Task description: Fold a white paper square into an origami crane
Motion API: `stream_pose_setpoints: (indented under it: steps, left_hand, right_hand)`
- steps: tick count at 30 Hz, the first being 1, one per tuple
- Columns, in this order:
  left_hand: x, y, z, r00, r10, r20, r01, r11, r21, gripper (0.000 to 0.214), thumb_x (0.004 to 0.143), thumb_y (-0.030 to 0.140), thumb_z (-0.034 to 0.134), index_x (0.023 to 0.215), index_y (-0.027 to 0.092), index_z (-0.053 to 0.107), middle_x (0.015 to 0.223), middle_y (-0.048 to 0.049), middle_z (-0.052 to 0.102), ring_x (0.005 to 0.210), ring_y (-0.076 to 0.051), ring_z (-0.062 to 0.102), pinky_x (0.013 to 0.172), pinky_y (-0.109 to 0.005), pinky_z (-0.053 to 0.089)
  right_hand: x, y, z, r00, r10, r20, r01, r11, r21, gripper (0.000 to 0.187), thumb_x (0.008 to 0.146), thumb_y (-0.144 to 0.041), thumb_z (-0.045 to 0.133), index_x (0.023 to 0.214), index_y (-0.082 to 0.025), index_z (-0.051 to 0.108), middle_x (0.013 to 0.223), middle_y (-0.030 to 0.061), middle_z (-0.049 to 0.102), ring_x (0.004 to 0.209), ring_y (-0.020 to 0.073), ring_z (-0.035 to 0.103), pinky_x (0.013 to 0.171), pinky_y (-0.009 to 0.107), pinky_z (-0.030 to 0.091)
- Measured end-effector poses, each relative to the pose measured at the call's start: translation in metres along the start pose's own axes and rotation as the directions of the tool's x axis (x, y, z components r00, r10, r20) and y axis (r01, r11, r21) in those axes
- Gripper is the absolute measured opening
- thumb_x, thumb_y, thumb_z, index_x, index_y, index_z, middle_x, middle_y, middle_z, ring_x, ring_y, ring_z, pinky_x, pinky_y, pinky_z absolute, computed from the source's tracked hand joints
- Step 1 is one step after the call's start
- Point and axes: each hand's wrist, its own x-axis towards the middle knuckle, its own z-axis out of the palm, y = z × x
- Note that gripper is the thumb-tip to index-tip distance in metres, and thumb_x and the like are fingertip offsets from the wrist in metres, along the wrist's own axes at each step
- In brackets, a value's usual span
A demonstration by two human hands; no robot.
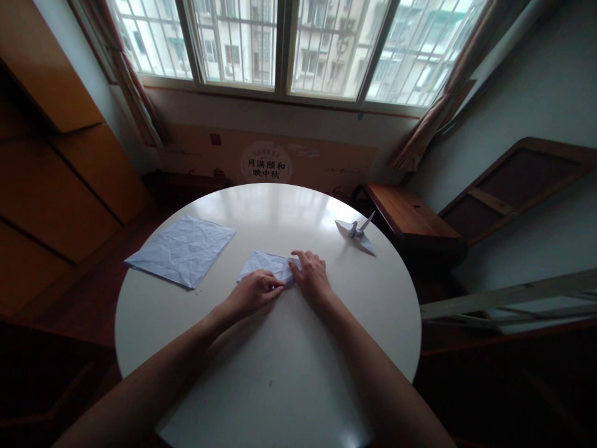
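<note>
A folded piece of white paper (269,264), creased, lies in front of me on the round table. My left hand (255,291) is closed on its near edge, with thumb and index finger pinched together. At the right end of the paper is my right hand (311,272), thumb and fingers curled over it and gripping that end; the palm side is hidden. To the right, beyond my right hand, stands a folded paper crane (357,233). A larger creased sheet of white paper (181,251) lies flat to the left, apart from both hands.
The round white table (275,398) has its left sheet close to the rim. A wooden side table (410,214) stands beyond its right edge, and wooden cabinets (88,168) are at left. A printed cardboard panel (317,158) leans under the barred window.
</note>
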Motion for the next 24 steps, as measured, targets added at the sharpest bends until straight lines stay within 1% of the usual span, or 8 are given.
stream_pose_setpoints:
  steps: [4,10,15,19,24]
  left_hand:
    - [0.0006,-0.0010,0.0009,1.000,-0.003,-0.016,0.003,0.999,-0.046,0.019,0.084,0.021,0.061,0.096,0.019,0.076,0.079,-0.0049,0.072,0.072,-0.015,0.061,0.067,-0.024,0.047]
    - [0.0006,-0.0036,0.0032,0.998,-0.038,-0.046,0.032,0.991,-0.127,0.020,0.082,0.023,0.063,0.096,0.016,0.076,0.076,-0.0045,0.073,0.069,-0.014,0.063,0.064,-0.023,0.047]
    - [0.0012,-0.0064,0.0047,0.997,-0.061,-0.048,0.054,0.991,-0.125,0.022,0.083,0.025,0.062,0.098,0.016,0.075,0.074,-0.0036,0.072,0.067,-0.014,0.062,0.063,-0.023,0.046]
    - [0.0015,-0.0088,0.0058,0.995,-0.084,-0.049,0.080,0.993,-0.085,0.022,0.083,0.025,0.060,0.095,0.016,0.076,0.076,-0.0045,0.074,0.066,-0.014,0.062,0.063,-0.023,0.045]
    - [0.0015,-0.0073,0.0050,0.996,-0.084,-0.023,0.080,0.986,-0.145,0.022,0.083,0.027,0.059,0.093,0.015,0.076,0.075,-0.0045,0.074,0.066,-0.014,0.063,0.062,-0.023,0.045]
  right_hand:
    - [-0.0016,0.0003,-0.0002,0.999,-0.035,0.034,0.036,0.999,-0.034,0.027,0.096,-0.039,0.046,0.114,-0.028,0.062,0.104,0.0066,0.059,0.102,0.0215,0.050,0.089,0.033,0.032]
    - [-0.0027,-0.0025,-0.0024,0.997,-0.055,0.050,0.058,0.996,-0.072,0.028,0.096,-0.040,0.045,0.116,-0.030,0.062,0.111,0.0073,0.055,0.105,0.0227,0.046,0.090,0.034,0.032]
    - [-0.0024,-0.0043,-0.0024,0.998,-0.036,0.052,0.041,0.995,-0.089,0.029,0.095,-0.041,0.046,0.118,-0.031,0.060,0.112,0.0071,0.054,0.105,0.0230,0.045,0.090,0.035,0.032]
    - [-0.0023,-0.0048,-0.0013,0.998,-0.027,0.054,0.032,0.994,-0.100,0.030,0.094,-0.041,0.049,0.119,-0.030,0.059,0.113,0.0074,0.053,0.106,0.0234,0.044,0.091,0.035,0.032]
    - [-0.0022,-0.0048,-0.0007,0.999,-0.029,0.042,0.032,0.996,-0.085,0.029,0.093,-0.041,0.051,0.118,-0.030,0.060,0.112,0.0073,0.054,0.106,0.0238,0.044,0.090,0.035,0.033]
